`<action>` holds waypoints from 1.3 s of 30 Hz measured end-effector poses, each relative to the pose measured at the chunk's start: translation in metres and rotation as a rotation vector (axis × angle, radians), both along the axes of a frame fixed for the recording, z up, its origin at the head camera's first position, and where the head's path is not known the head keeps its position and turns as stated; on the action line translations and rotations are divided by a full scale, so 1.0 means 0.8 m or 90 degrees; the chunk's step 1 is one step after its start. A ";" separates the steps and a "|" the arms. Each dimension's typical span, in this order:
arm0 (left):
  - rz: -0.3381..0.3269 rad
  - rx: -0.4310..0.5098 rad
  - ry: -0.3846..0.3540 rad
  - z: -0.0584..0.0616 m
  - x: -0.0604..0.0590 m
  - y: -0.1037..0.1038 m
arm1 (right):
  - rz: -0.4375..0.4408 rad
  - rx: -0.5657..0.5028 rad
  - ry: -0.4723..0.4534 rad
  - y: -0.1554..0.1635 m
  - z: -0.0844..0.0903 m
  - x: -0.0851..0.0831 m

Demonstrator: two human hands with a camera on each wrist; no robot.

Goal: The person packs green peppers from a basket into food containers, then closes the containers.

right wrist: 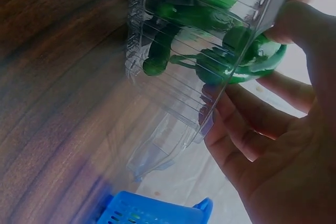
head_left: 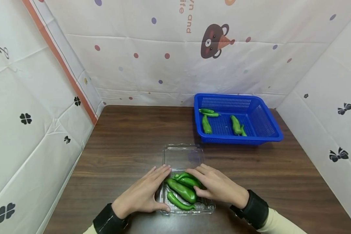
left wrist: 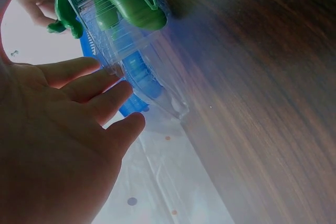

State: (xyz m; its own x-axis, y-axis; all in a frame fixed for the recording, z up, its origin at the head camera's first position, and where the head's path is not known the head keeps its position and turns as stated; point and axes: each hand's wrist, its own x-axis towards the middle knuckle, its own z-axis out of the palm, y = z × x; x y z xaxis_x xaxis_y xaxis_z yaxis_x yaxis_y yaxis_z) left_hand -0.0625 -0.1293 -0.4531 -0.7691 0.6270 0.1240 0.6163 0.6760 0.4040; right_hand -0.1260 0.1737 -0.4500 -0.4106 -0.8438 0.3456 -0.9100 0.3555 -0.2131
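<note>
Hands flank a clear clamshell box (head_left: 183, 182) of green peppers (head_left: 182, 190) at the table's (head_left: 128, 143) near edge.
Head view: left hand (head_left: 144, 193) lies flat, fingers straight, against the box's left side; right hand (head_left: 219, 185) rests over the peppers, lid open behind, blue basket (head_left: 269, 126) well apart. Left wrist: straight fingers (left wrist: 94, 85) touch the clear wall. Right wrist: relaxed fingers (right wrist: 252, 114) lie under the box's edge, thumb (right wrist: 294, 24) on a pepper.

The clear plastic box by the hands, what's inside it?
Green peppers lie inside the clear box. The right hand covers some, so their number cannot be told.
</note>
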 end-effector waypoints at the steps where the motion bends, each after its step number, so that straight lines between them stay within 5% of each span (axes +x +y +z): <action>1: 0.000 0.001 -0.003 0.000 0.000 0.000 | -0.001 0.003 0.001 0.000 0.000 0.000; 39: -0.003 0.012 0.001 -0.001 0.000 -0.001 | -0.009 0.047 -0.004 0.003 -0.004 0.004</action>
State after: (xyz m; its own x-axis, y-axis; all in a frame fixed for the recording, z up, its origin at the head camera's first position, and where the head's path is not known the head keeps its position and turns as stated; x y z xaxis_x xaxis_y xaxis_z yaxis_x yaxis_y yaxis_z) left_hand -0.0625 -0.1305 -0.4537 -0.7662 0.6279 0.1366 0.6198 0.6660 0.4151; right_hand -0.1230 0.1763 -0.4535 -0.4246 -0.8611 0.2797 -0.9035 0.3834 -0.1915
